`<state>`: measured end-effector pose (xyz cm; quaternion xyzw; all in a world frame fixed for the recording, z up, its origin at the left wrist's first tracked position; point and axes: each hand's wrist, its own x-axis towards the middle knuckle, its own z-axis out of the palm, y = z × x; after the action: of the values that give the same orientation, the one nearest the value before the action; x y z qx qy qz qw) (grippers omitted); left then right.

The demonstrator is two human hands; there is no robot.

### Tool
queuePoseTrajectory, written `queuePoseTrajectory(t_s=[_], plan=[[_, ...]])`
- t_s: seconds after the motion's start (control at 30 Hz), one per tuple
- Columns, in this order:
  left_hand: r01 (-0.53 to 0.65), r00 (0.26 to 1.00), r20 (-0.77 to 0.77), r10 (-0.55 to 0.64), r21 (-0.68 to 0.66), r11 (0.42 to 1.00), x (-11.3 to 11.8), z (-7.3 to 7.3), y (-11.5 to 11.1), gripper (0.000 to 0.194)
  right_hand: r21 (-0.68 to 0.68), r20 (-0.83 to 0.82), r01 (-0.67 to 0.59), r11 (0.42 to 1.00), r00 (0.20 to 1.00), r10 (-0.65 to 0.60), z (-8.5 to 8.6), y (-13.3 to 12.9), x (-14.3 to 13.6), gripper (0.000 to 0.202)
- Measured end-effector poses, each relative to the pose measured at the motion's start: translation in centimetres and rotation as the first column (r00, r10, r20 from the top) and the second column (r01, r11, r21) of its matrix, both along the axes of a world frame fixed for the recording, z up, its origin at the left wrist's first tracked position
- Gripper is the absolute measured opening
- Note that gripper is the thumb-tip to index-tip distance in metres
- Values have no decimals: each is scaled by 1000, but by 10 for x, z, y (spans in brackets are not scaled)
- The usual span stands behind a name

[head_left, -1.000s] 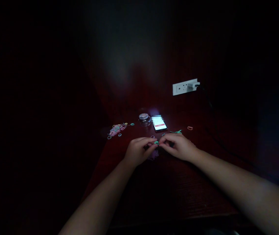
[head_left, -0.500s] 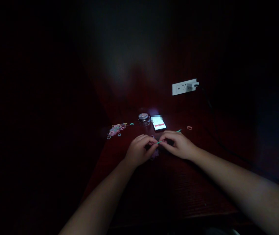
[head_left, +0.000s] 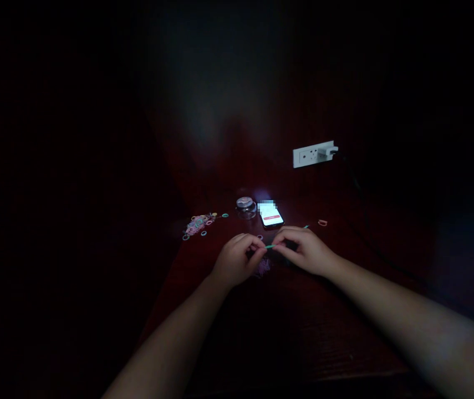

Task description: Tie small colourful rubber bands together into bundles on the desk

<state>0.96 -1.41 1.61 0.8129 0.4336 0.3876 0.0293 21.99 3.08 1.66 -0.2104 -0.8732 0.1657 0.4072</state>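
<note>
A small green band (head_left: 269,246) is stretched between my two hands, above the dark red table (head_left: 220,327). My left hand (head_left: 237,259) pinches its left end between thumb and fingers. The right end is pinched by my right hand (head_left: 303,250). Beneath the fingertips lies a small purple pile (head_left: 263,267), partly hidden by my left hand. A pale purple ring (head_left: 260,237) rests just beyond the fingers. Another green piece (head_left: 306,226) shows behind my right hand.
A heap of colourful bands (head_left: 197,224) lies at the left. Farther back stand a clear lidded jar (head_left: 245,206) and a lit phone (head_left: 270,215). A pink band (head_left: 322,223) is at the right. A cable runs from the wall socket (head_left: 312,155) down the right side.
My hands have drawn slightly apart, and more of the green band shows between the fingertips. The whole view has shifted a little, so things sit lower.
</note>
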Motion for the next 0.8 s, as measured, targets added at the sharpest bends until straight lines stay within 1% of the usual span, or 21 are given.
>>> queuePoseTrajectory(t_s=[0.23, 0.5, 0.7, 0.8], plan=[[-14, 997, -79, 12, -18, 1000, -4, -2, 4, 7, -13, 4, 13, 1000, 1000, -13, -2, -1, -1, 12], [-10, 989, -148, 4, -39, 999, -3, -2, 6, 6, 26, 1, 18, 999, 1000, -18, 0, 7, 7, 13], [-11, 985, -171, 5, -37, 999, -2, 1, 5, 7, 29, 54, -12, 1000, 998, 10, 3, 1, 4, 13], [-16, 984, -178, 8, -45, 999, -2, 2, 6, 7, 53, 86, -41, 998, 996, 36, 3, -2, 2, 13]])
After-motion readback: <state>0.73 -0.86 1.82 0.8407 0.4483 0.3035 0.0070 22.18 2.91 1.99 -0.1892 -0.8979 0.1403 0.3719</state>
